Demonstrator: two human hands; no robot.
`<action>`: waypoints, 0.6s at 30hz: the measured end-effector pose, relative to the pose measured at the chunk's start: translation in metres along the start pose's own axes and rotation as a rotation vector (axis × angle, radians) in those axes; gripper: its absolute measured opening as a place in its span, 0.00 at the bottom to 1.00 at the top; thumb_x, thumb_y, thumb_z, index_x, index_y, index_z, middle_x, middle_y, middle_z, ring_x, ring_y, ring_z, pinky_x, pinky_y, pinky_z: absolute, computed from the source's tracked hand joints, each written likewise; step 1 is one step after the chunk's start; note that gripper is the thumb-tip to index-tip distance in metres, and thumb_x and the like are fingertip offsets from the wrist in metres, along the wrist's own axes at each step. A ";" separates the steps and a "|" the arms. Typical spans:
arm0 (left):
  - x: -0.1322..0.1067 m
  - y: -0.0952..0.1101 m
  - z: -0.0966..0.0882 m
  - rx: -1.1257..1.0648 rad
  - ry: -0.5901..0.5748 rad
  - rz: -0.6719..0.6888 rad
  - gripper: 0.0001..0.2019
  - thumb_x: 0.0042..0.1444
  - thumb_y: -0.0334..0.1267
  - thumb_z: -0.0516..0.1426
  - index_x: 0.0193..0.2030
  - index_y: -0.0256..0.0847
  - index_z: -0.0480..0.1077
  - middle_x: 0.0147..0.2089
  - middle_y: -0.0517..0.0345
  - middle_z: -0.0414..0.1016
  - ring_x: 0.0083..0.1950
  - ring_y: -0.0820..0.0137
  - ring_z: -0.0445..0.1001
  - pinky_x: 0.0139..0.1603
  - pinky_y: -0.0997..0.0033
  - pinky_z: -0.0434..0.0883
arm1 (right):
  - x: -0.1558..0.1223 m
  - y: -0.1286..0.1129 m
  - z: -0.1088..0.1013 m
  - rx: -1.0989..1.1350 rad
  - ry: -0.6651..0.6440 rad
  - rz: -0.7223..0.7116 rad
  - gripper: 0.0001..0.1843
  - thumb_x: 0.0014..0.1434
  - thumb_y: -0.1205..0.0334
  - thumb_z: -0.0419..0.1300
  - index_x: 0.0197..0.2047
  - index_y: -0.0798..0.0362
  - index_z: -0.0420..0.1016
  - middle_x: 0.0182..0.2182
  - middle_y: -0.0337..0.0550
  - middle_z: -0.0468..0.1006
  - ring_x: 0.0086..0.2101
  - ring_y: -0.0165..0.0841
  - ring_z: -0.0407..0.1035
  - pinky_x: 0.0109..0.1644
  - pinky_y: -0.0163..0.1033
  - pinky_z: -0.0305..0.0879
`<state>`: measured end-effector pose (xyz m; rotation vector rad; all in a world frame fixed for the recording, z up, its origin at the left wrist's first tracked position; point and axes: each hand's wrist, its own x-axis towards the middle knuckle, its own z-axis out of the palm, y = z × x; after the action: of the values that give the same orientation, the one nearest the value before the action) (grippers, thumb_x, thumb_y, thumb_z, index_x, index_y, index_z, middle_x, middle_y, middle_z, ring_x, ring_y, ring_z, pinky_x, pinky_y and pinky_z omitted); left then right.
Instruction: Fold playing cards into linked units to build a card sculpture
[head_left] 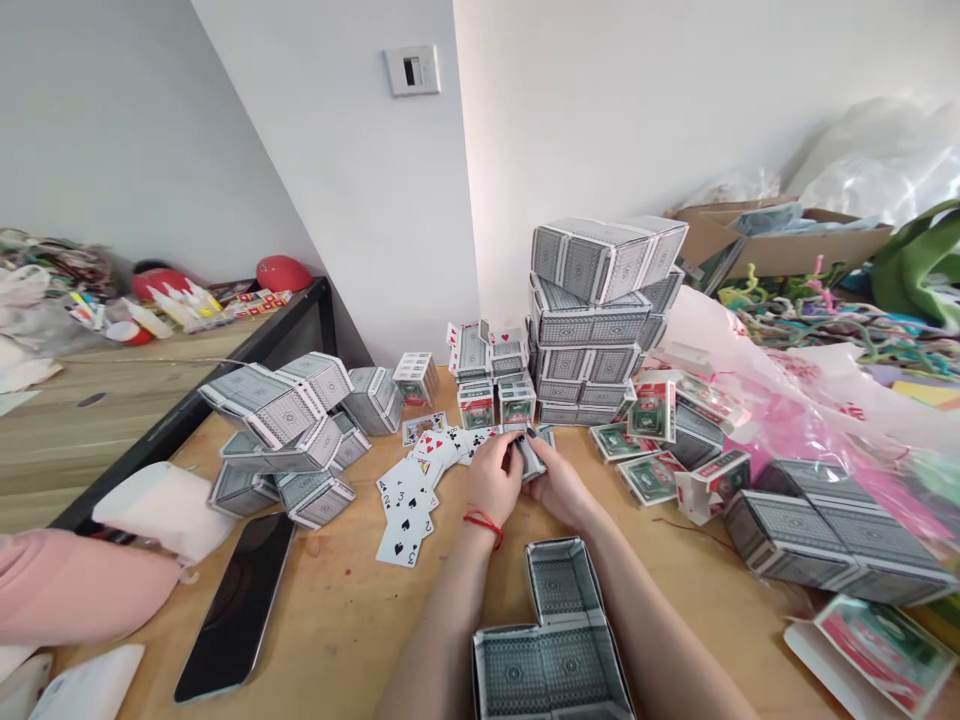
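Both my hands meet over the wooden table [337, 620] and grip a small stack of playing cards [531, 455] with patterned grey backs. My left hand [495, 478], a red string on its wrist, curls round the stack's left side. My right hand [559, 485] closes on its right side. Face-up cards [409, 500] fan out just left of my hands, showing spades and hearts. A flattened card carton [551, 640] lies between my forearms, close to me.
A tall pile of wrapped card bricks [592, 320] stands behind my hands, with small decks [476, 400] in front of it. More bricks [285, 420] lie left and others [825, 530] right. A dark phone [240, 600] and a pink sleeve [67, 585] are at the left.
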<state>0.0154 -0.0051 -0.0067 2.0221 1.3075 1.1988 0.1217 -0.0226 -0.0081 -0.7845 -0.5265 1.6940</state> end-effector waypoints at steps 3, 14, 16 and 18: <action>-0.001 0.001 0.001 0.011 0.028 -0.081 0.13 0.52 0.32 0.51 0.44 0.42 0.69 0.41 0.55 0.74 0.43 0.69 0.72 0.46 0.67 0.69 | 0.001 -0.001 0.001 -0.016 0.028 0.002 0.13 0.50 0.52 0.58 0.35 0.52 0.70 0.28 0.39 0.76 0.29 0.32 0.70 0.34 0.37 0.65; -0.001 0.003 -0.001 -0.225 0.340 -0.176 0.07 0.51 0.33 0.52 0.38 0.39 0.64 0.36 0.55 0.72 0.36 0.72 0.72 0.38 0.72 0.69 | -0.001 -0.004 0.005 0.025 -0.030 0.012 0.13 0.53 0.52 0.55 0.34 0.53 0.72 0.25 0.40 0.75 0.23 0.31 0.67 0.29 0.37 0.65; 0.000 0.001 -0.002 -0.249 0.400 -0.192 0.07 0.50 0.33 0.53 0.38 0.39 0.63 0.35 0.56 0.71 0.35 0.72 0.72 0.38 0.72 0.69 | -0.001 -0.004 0.004 0.026 -0.049 -0.015 0.14 0.53 0.51 0.56 0.33 0.53 0.71 0.24 0.41 0.75 0.22 0.30 0.67 0.26 0.36 0.63; 0.002 0.001 -0.004 -0.260 0.431 -0.223 0.07 0.51 0.35 0.53 0.38 0.39 0.64 0.34 0.56 0.71 0.34 0.72 0.71 0.36 0.73 0.69 | -0.001 -0.004 0.003 0.037 -0.025 -0.069 0.13 0.52 0.51 0.56 0.33 0.53 0.71 0.25 0.40 0.75 0.21 0.30 0.66 0.23 0.35 0.62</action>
<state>0.0126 -0.0044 -0.0033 1.4430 1.4345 1.6546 0.1223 -0.0225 -0.0023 -0.7121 -0.5317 1.6474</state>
